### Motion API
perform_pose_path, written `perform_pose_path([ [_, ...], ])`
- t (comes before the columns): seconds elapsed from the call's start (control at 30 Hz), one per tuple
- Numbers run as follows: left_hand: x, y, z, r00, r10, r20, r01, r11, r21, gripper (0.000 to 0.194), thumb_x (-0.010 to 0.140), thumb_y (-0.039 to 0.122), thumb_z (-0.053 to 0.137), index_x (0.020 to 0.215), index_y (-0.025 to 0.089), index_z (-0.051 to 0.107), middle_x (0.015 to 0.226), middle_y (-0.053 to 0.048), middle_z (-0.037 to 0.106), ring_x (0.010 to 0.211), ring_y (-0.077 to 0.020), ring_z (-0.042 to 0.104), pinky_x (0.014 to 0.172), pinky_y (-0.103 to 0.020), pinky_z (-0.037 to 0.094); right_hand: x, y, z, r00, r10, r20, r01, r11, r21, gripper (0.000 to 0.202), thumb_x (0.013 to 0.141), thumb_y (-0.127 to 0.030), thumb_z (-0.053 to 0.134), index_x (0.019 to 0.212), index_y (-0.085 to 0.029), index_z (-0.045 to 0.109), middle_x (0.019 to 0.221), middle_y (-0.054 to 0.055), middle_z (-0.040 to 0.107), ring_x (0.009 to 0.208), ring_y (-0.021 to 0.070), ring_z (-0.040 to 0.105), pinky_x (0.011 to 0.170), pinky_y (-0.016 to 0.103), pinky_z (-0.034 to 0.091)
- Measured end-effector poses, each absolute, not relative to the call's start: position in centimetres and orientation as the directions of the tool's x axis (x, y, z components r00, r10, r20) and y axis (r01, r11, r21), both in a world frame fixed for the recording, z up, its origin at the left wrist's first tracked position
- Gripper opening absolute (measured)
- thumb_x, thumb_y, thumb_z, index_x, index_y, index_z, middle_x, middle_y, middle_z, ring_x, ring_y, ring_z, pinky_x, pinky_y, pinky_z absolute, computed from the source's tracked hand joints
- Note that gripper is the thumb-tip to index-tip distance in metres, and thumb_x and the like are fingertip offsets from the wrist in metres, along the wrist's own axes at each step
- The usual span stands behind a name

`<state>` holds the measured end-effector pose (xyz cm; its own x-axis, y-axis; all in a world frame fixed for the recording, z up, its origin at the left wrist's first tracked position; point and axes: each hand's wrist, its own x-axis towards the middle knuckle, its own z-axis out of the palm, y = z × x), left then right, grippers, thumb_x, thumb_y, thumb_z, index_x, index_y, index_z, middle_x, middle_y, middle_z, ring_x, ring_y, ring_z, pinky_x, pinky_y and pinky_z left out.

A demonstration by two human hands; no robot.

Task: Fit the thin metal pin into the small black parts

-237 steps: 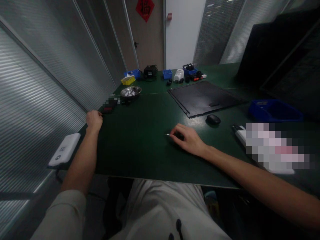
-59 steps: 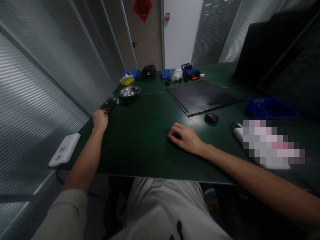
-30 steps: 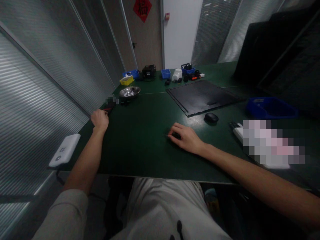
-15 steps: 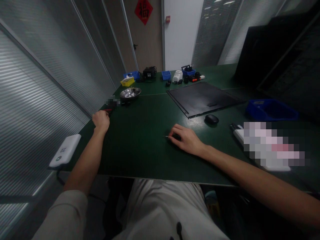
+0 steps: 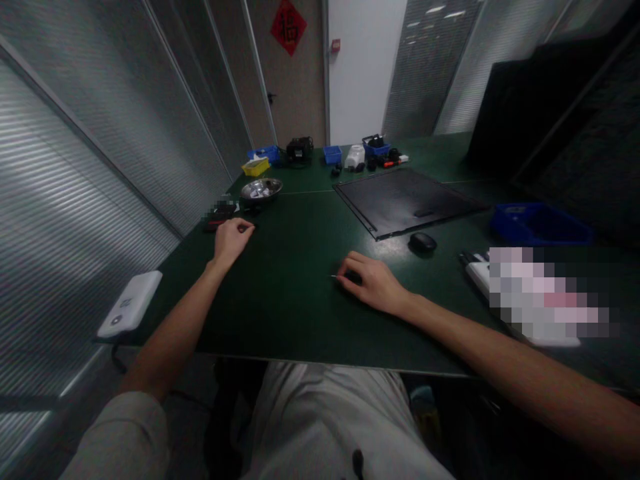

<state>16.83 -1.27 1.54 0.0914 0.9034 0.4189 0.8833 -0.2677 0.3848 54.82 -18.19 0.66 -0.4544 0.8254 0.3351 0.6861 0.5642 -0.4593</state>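
My left hand (image 5: 232, 240) is over the left part of the green table, thumb and fingertips closed together in a pinch. Whatever may be between them is too small to make out. Just left of it lies a dark and red item (image 5: 216, 223), partly pixelated. Behind it stands a shiny metal bowl (image 5: 261, 191) with small pieces in it. My right hand (image 5: 367, 280) rests on the table near the middle, fingers curled and closed on a thin pale rod (image 5: 333, 275). The rod's tip sticks out to the left; the rest is hidden by the fingers.
A black mat (image 5: 405, 200) lies right of the middle, with a black mouse (image 5: 423, 243) before it. At the right are a blue bin (image 5: 543, 223) and a pixelated white item (image 5: 530, 300). A white box (image 5: 131, 303) sits at the left edge. Small bins line the back.
My left hand has moved right, away from the dark and red item, its fingertips now pinched in view. My right hand and the rod have stayed in place. The view has tilted slightly.
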Motion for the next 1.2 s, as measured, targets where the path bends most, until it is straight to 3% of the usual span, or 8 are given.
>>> perform_pose_path([
  [0.13,24.9,-6.4,1.7,0.524,0.751,0.402,0.558,-0.659,0.504,0.020,0.095,0.034,0.067,0.105,0.019,0.075,0.108,-0.007,0.073,0.086,-0.0185,0.065,0.077,-0.030,0.052,54.8,-18.2,0.6,-0.450,0.827,0.336,0.686,0.561,-0.463,0.007,0.099,-0.027,0.062,0.100,-0.021,0.065,0.103,0.004,0.063,0.079,0.0158,0.060,0.072,0.028,0.045],
  [0.27,29.6,-10.9,1.0,0.774,0.566,0.283,0.324,-0.739,0.591,0.012,0.094,0.027,0.067,0.098,0.017,0.072,0.100,-0.005,0.070,0.076,-0.0141,0.060,0.071,-0.027,0.048,54.7,-18.4,0.8,-0.436,0.834,0.339,0.690,0.551,-0.469,0.006,0.098,-0.025,0.062,0.100,-0.021,0.066,0.101,0.003,0.063,0.079,0.0160,0.061,0.072,0.029,0.045],
  [0.43,29.9,-11.5,0.7,0.792,0.565,0.231,0.286,-0.677,0.678,0.013,0.094,0.028,0.068,0.098,0.015,0.071,0.095,-0.005,0.067,0.073,-0.0128,0.057,0.067,-0.025,0.045,54.6,-18.4,0.9,-0.439,0.837,0.325,0.706,0.546,-0.451,0.007,0.096,-0.025,0.062,0.100,-0.021,0.067,0.101,0.003,0.063,0.079,0.0161,0.061,0.071,0.028,0.043],
  [0.63,29.4,-10.9,1.2,0.806,0.561,0.190,0.306,-0.668,0.678,0.027,0.091,0.029,0.071,0.115,0.016,0.070,0.088,-0.003,0.063,0.074,-0.0135,0.057,0.067,-0.024,0.045,54.5,-18.4,0.9,-0.432,0.850,0.302,0.747,0.525,-0.408,0.007,0.096,-0.026,0.062,0.099,-0.022,0.068,0.104,0.003,0.064,0.077,0.0156,0.060,0.068,0.028,0.040],
  [1.2,29.5,-11.0,1.0,0.827,0.519,0.216,0.270,-0.705,0.656,0.020,0.094,0.033,0.073,0.102,0.015,0.078,0.096,-0.007,0.071,0.081,-0.0158,0.062,0.074,-0.026,0.047,54.4,-18.6,0.8,-0.456,0.835,0.309,0.733,0.549,-0.401,0.008,0.097,-0.026,0.061,0.100,-0.021,0.066,0.111,0.004,0.066,0.082,0.0168,0.063,0.071,0.029,0.044],
])
